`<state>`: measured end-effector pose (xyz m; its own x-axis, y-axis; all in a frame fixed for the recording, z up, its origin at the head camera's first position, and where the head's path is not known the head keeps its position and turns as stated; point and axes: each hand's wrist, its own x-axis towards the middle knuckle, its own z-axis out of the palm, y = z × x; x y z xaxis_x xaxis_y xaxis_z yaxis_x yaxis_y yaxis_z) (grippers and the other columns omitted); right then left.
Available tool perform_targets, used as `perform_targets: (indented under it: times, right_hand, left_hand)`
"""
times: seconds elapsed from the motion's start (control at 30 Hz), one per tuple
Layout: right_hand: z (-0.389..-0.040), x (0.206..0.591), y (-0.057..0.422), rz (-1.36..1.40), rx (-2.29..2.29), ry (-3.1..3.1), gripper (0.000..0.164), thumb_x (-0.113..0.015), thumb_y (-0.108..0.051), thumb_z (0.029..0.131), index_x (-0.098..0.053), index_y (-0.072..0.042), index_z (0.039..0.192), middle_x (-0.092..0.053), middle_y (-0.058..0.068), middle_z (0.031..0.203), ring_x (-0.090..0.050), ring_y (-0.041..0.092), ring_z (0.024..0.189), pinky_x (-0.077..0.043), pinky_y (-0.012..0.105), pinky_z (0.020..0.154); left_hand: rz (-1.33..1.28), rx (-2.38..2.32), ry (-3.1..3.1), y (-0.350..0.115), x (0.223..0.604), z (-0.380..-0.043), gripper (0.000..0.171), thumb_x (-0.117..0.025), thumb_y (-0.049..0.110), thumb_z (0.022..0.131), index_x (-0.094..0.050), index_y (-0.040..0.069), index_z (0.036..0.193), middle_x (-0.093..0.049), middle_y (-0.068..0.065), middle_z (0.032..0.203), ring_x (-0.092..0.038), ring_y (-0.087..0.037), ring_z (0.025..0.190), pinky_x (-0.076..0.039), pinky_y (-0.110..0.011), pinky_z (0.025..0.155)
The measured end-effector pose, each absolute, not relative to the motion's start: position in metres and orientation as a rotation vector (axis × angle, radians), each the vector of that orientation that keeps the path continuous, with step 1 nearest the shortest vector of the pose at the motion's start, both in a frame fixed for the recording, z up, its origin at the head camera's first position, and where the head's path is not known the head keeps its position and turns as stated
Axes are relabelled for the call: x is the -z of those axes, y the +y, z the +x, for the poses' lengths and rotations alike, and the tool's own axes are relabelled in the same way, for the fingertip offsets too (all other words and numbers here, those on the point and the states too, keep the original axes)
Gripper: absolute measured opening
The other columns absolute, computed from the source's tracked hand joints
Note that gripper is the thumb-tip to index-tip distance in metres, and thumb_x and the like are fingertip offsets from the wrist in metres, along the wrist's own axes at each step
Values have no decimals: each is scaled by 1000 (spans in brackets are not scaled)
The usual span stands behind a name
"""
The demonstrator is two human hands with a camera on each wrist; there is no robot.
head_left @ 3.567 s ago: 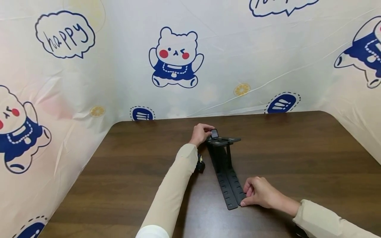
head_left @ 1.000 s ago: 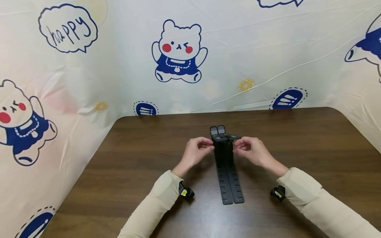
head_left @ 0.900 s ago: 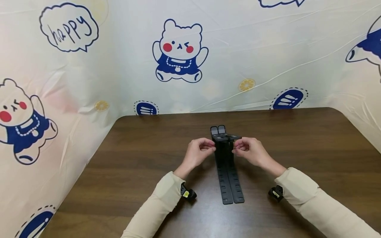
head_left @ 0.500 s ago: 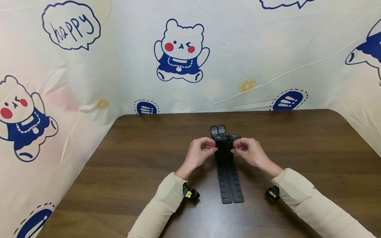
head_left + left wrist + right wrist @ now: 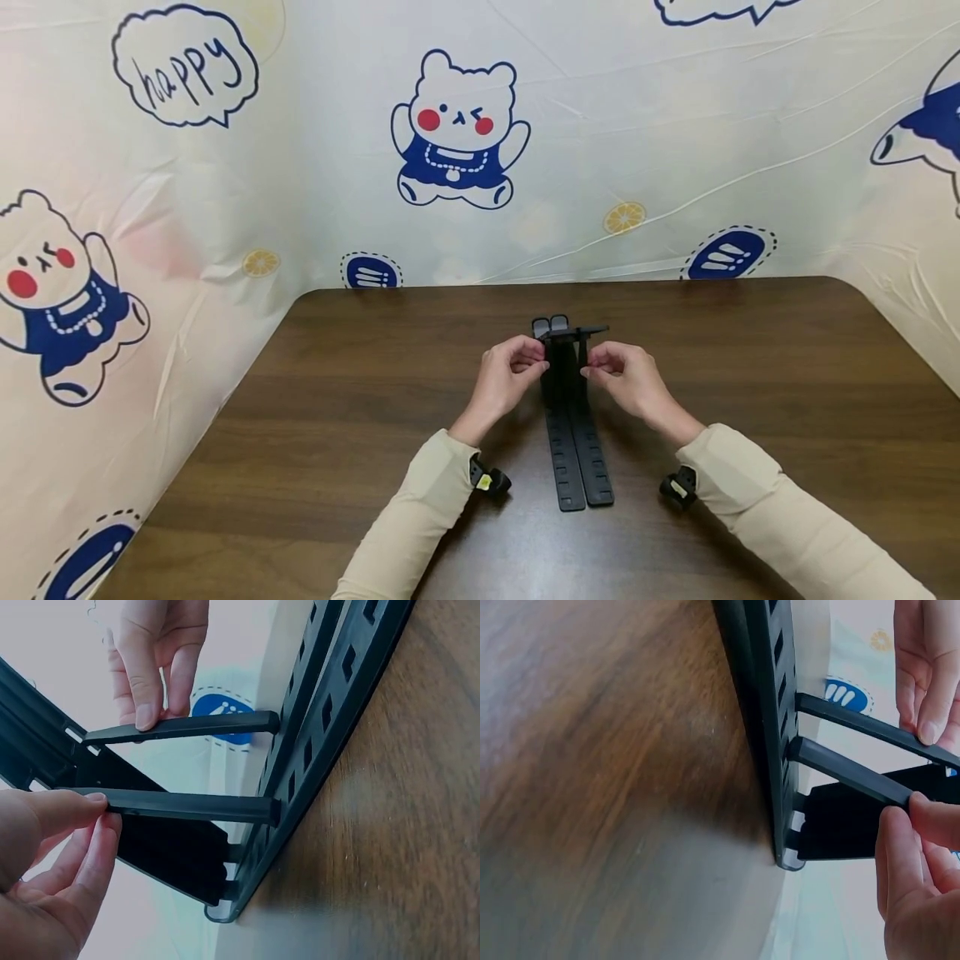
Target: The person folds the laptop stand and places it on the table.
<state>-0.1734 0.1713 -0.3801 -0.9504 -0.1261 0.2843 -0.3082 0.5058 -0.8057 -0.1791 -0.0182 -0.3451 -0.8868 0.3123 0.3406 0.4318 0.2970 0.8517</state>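
A black folding laptop stand (image 5: 573,454) stands on the table, its two notched base rails pointing toward me. Its upper panel (image 5: 573,333) is raised and seen nearly edge-on in the head view. Two support legs run between panel and base; the left wrist view shows their lower ends at the notches of the rails. My left hand (image 5: 501,379) pinches the left support leg (image 5: 187,804) between thumb and fingers near its upper end. On the other side my right hand (image 5: 630,379) pinches the right support leg (image 5: 851,774) the same way.
The brown wooden table (image 5: 360,392) surrounds the stand. Behind it and to both sides hangs a pale printed cloth (image 5: 322,150) with cartoon bears. A small black camera sits on each wrist.
Earlier my left hand was at the stand's far end and my right at the base's near end; both came to the support legs. Lately the upper panel has tipped to nearly edge-on.
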Motion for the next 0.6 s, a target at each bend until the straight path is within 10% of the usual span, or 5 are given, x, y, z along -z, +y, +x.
perform_targets:
  times: [0.6]
  right_hand:
    - [-182,384,164,255,-1451,-2506,12,-65,-1,78,-60,4,89,-64,14,85,-60,23,75,-49,32,67]
  left_hand:
    - [-659,1655,-2396,-13,354,-190,12,-60,-9,78,-57,-10,90,-60,-25,86,-59,-34,78,-49,-41,71]
